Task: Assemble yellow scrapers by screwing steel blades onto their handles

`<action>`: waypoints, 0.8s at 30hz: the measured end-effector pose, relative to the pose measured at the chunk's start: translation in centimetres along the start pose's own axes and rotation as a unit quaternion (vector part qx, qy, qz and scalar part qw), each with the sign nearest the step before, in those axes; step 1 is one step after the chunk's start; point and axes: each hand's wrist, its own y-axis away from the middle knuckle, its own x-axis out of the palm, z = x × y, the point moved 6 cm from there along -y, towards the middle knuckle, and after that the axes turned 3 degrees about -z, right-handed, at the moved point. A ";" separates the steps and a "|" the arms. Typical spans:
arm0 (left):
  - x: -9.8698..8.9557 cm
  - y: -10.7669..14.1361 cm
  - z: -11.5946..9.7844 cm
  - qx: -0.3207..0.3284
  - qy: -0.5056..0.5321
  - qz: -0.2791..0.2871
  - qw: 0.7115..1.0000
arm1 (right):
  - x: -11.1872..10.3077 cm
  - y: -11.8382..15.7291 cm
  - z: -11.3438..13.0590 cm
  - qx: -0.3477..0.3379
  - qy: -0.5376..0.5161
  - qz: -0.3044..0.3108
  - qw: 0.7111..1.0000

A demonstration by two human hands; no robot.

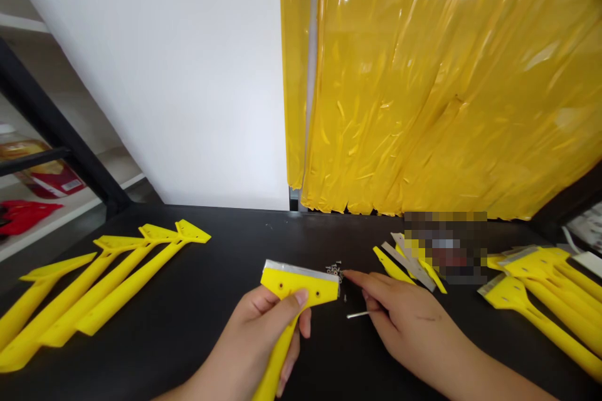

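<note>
Being held in closed grip of left hand: yellow scraper, near centre over bench, thumb pressed on its head. Thin metal rod held in curled fingers of right hand, index extended to small screws just right of scraper. Yellow handles laid out left.

Four scraper bodies lie side by side on the left of the tabletop, beside shelving holding a jar. Front and centre, the left hand's grip surrounds a scraper; screws lie near its head's right end, by the fingertip of the right hand's grip, from which a tool shaft juts left. Farther right lie loose blades, then bladed scrapers. Behind stand a panel and, to its right, a plastic curtain.
</note>
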 end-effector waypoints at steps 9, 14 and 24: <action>0.0 -0.3 0.2 -0.015 -0.005 0.001 1.000 | -0.2 -0.1 0.0 0.033 -0.014 -0.009 0.999; -0.1 -0.3 0.4 -0.021 0.000 0.008 1.000 | -0.1 -0.2 -1.1 0.090 -0.077 -0.015 0.993; 1.9 1.4 0.8 -0.041 0.036 0.042 0.998 | 0.8 1.8 1.8 0.255 -0.483 0.110 0.830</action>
